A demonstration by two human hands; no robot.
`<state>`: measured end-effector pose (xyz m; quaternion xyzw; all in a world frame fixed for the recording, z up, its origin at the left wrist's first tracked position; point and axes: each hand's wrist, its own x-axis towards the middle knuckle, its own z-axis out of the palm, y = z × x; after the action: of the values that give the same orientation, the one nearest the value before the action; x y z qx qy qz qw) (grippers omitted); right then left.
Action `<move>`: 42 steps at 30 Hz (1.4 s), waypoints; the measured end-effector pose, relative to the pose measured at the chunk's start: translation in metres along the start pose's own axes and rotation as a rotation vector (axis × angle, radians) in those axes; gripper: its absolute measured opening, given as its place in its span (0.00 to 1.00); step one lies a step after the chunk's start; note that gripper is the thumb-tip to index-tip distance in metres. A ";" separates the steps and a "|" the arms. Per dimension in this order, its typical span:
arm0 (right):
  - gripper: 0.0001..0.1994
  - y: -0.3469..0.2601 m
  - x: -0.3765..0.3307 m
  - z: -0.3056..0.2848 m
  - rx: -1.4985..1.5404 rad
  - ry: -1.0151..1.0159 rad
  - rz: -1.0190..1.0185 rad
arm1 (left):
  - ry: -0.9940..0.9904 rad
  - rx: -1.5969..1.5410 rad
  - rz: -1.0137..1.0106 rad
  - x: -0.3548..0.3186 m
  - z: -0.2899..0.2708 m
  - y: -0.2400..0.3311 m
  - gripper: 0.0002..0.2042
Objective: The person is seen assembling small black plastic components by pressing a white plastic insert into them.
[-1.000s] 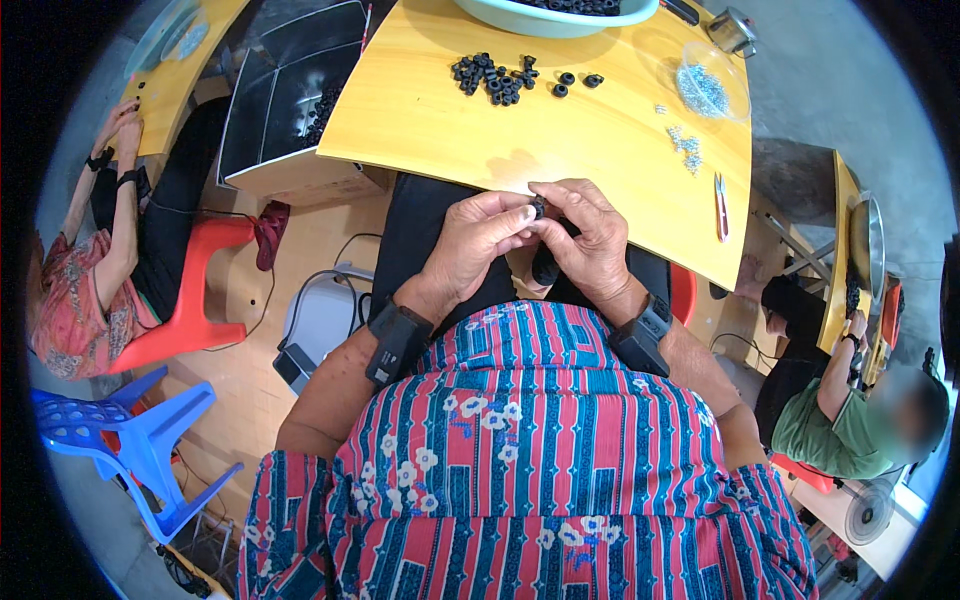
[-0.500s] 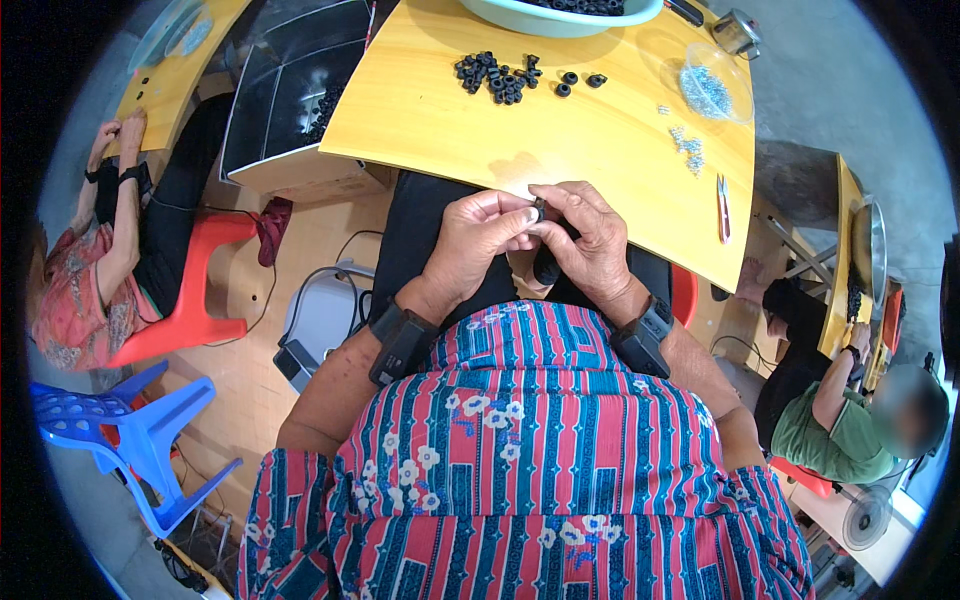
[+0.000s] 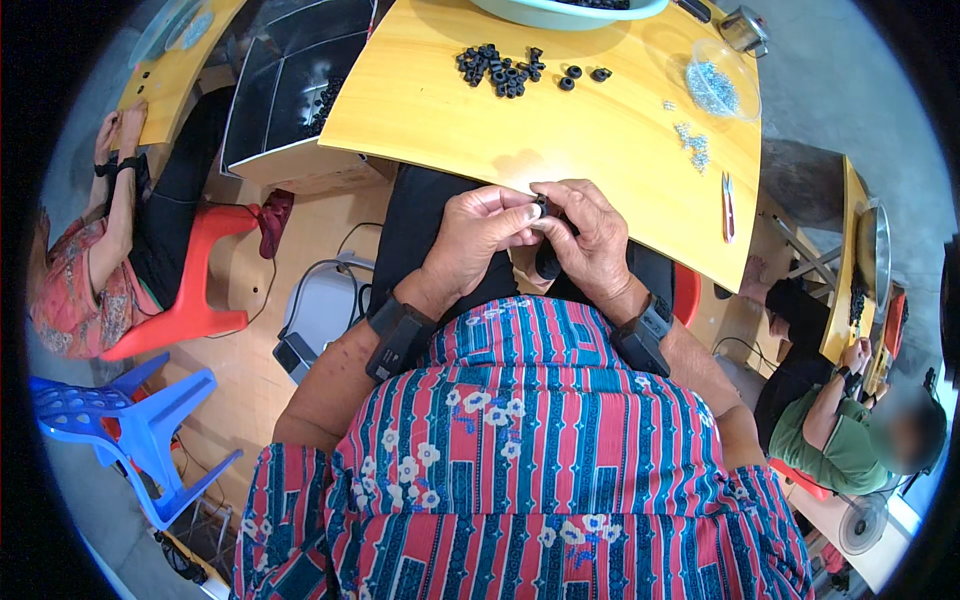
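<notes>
Just off the near edge of the yellow table [image 3: 420, 120], my two hands meet over my lap. Between their fingertips is a small black round part [image 3: 541, 203], mostly covered by the fingers. My left hand [image 3: 475, 232] pinches it from the left with thumb and forefinger. From the right, my right hand [image 3: 585, 235] grips it with bent fingers and thumb. Similar black parts [image 3: 495, 70] lie in a loose pile on the table, with a few single ones [image 3: 567, 84] to the right of it.
A clear bowl of small silvery pieces [image 3: 712, 90], a scatter of the same pieces [image 3: 692, 147] and small red-handled snips [image 3: 728, 207] lie at right. A pale green basin [image 3: 560, 14] and metal cup [image 3: 742, 30] stand behind. An open box [image 3: 290, 90] is left; co-workers sit both sides.
My hands hold nearly the same place, the black part showing slightly more between the fingers. The view has shifted a little. The co-worker at right has brought the hands together.
</notes>
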<state>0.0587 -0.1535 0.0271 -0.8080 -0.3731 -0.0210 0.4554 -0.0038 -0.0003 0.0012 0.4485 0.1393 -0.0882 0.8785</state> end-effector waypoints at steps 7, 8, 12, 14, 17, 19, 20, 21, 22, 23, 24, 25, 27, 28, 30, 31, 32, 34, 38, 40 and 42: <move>0.17 -0.004 0.000 -0.001 -0.011 -0.008 -0.001 | -0.010 -0.028 -0.002 -0.001 -0.001 0.000 0.06; 0.17 -0.004 0.000 -0.001 -0.011 -0.010 -0.002 | -0.009 -0.029 -0.001 -0.001 -0.001 0.000 0.06; 0.18 -0.002 0.000 -0.001 -0.046 -0.002 -0.021 | 0.014 -0.049 -0.003 -0.003 0.004 0.004 0.06; 0.18 -0.003 0.001 -0.001 -0.060 -0.001 -0.033 | 0.035 -0.067 -0.003 -0.003 0.004 0.005 0.07; 0.19 -0.005 0.002 -0.002 -0.079 0.005 -0.056 | 0.028 -0.073 0.000 -0.002 0.003 0.004 0.06; 0.18 -0.005 0.001 -0.002 -0.075 0.009 -0.050 | 0.023 -0.083 -0.005 -0.003 0.004 0.005 0.06; 0.18 -0.005 0.001 -0.002 -0.074 0.008 -0.052 | 0.025 -0.084 -0.004 -0.003 0.004 0.005 0.06; 0.18 -0.004 0.001 -0.001 -0.055 0.003 -0.042 | 0.023 -0.079 -0.010 -0.003 0.004 0.005 0.06; 0.18 -0.004 0.000 -0.001 -0.036 -0.002 -0.031 | 0.022 -0.074 -0.016 -0.004 0.004 0.004 0.06; 0.18 -0.005 0.001 -0.002 -0.037 -0.003 -0.032 | 0.022 -0.075 -0.015 -0.003 0.002 0.003 0.06; 0.17 -0.007 0.002 -0.004 0.011 -0.010 -0.021 | -0.004 -0.065 -0.012 -0.002 -0.001 0.000 0.07; 0.16 -0.008 0.002 -0.005 0.058 -0.017 -0.009 | -0.030 -0.054 -0.008 -0.001 -0.003 -0.002 0.08; 0.14 0.000 0.000 -0.004 0.088 0.004 0.016 | -0.048 -0.052 0.000 0.000 -0.002 -0.002 0.08; 0.13 0.004 -0.001 -0.003 0.118 0.024 0.040 | -0.066 -0.050 0.009 0.001 -0.002 -0.002 0.08; 0.10 0.004 0.000 -0.002 0.175 0.033 0.098 | -0.063 -0.035 0.010 0.001 -0.002 -0.003 0.09; 0.10 0.006 0.001 -0.004 0.220 0.006 0.117 | -0.060 -0.019 0.011 0.001 -0.002 -0.003 0.09; 0.11 0.007 0.001 -0.004 0.265 -0.020 0.136 | -0.061 -0.019 0.010 0.001 -0.001 -0.003 0.09; 0.10 0.004 0.002 -0.004 0.314 -0.002 0.196 | -0.047 0.033 -0.005 0.002 -0.001 -0.001 0.09; 0.08 0.002 0.003 -0.004 0.398 0.026 0.272 | -0.045 0.043 0.013 0.000 0.001 0.000 0.10; 0.08 0.002 0.002 -0.003 0.398 0.036 0.295 | -0.038 0.055 0.027 0.001 0.002 -0.001 0.10; 0.08 0.000 0.001 -0.001 0.399 0.046 0.314 | -0.037 0.059 0.045 0.001 0.002 -0.002 0.10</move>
<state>0.0598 -0.1539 0.0279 -0.7496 -0.2296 0.1056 0.6118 -0.0033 -0.0031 0.0001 0.4757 0.1102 -0.0807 0.8690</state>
